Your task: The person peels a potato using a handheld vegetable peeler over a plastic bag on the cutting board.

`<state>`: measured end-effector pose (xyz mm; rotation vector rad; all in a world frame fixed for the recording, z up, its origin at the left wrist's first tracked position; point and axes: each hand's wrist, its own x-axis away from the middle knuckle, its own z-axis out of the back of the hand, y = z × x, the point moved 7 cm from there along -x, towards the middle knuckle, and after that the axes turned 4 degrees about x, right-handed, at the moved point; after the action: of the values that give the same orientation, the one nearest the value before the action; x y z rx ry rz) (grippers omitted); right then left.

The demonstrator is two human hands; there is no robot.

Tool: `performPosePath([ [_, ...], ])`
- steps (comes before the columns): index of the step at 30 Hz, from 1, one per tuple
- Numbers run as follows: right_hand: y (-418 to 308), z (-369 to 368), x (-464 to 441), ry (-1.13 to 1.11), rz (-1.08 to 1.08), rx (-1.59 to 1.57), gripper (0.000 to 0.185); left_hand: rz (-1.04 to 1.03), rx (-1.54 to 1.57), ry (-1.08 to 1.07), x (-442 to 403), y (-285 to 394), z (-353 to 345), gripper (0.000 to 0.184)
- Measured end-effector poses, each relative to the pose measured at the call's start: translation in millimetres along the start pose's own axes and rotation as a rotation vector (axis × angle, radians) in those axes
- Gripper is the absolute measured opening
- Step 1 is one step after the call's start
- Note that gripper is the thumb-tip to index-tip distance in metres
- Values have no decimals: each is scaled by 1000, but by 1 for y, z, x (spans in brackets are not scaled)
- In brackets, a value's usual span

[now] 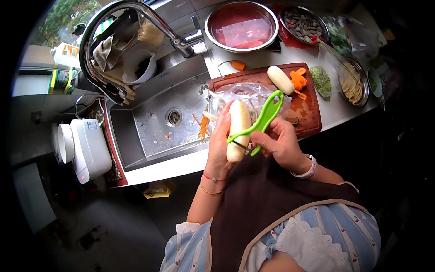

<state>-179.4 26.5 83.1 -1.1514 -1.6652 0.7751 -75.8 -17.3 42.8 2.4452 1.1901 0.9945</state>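
Observation:
My left hand (220,147) is wrapped round a pale, long root vegetable (240,119), held nearly upright in front of the counter. My right hand (282,144) grips a green peeler (267,114), whose blade end lies across the lower part of the vegetable. Behind them a clear plastic bag (247,92) with pale peelings rests on the brown cutting board (312,109). A second pale piece (280,80) and orange carrot pieces (298,80) sit on the board's far side.
A steel sink (154,131) with orange peelings and a tall faucet (181,43) is at the left. Along the back stand a bowl of reddish liquid (242,25), a bowl of dark pieces (303,27) and a bowl of pale strips (353,86). An orange-handled tool (238,65) lies behind the board.

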Motion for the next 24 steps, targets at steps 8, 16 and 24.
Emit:
performPosePath([
  [8, -5, -20, -2, -198, -2, 2, 22, -55, -39, -25, 2, 1, -2, 42],
  [16, -11, 3, -26, -128, 32, 34, 23, 49, -24, -8, 13, -6, 4, 40],
  [24, 33, 46, -71, 23, 16, 94, 17, 148, 9, -50, 17, -14, 35, 41],
])
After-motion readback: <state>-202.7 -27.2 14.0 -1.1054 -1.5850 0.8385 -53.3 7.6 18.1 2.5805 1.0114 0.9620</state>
